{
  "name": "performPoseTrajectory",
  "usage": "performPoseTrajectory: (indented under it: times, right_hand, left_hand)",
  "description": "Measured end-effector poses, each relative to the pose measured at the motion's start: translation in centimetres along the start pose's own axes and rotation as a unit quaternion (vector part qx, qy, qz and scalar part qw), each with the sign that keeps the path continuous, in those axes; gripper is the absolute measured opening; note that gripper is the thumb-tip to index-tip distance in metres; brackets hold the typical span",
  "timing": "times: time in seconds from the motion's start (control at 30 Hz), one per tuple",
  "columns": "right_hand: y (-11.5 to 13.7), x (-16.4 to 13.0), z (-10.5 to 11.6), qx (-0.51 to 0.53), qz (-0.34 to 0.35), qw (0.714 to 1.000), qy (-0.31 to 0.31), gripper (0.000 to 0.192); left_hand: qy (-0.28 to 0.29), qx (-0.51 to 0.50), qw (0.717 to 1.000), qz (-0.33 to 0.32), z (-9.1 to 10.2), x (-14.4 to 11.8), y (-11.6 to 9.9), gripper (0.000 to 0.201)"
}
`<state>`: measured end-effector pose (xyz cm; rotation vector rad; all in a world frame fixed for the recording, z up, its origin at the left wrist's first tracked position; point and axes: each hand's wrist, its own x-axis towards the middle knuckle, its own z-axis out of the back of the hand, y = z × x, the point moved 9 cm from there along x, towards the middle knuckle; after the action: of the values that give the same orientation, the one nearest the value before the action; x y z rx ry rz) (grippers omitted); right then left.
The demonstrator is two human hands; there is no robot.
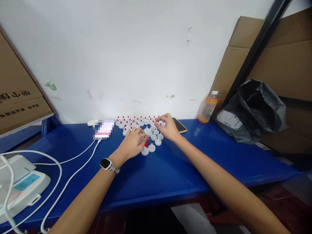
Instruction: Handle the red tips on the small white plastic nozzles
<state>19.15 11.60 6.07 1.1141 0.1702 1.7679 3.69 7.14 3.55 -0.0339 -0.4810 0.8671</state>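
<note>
Many white round nozzle caps [158, 142] stand in a cluster on the blue table, spouts up. Those at the back wear small red tips [125, 129], while the nearer ones have bare spouts. My left hand [133, 143] curls over the front left of the cluster, beside a few loose red tips [146, 145]. Its fingers are bent in towards the thumb, and what they hold is hidden. On the cluster's right side, my right hand [170, 128] pinches with thumb and index finger at a red tip above a white cap.
Behind my right hand lies a dark phone [179, 125]. An orange drink bottle [208, 107] and a black plastic bag [251, 112] stand at right. A charging phone [103, 129], white cables [81, 167] and a white device [24, 185] are at left. The wall borders the table [158, 178].
</note>
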Motion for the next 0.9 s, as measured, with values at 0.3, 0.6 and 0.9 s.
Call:
performPoseTrajectory:
  times: [0.3,0.6,0.9]
  right_hand:
    - [0.6,4.2,-8.0,-0.098,0.020,0.985,0.140,0.014]
    - [1.0,5.0,-11.1,-0.191,0.019,0.957,0.219,0.017]
    - [0.6,4.9,-11.7,-0.191,0.009,0.954,0.233,0.014]
  left_hand:
    - [-0.036,-0.004,0.997,0.066,1.6,-0.4,4.3,0.033]
    - [-0.029,0.018,0.995,0.093,1.3,-0.7,5.8,0.029]
    - [-0.023,0.028,0.995,0.096,1.1,-0.8,5.7,0.032]
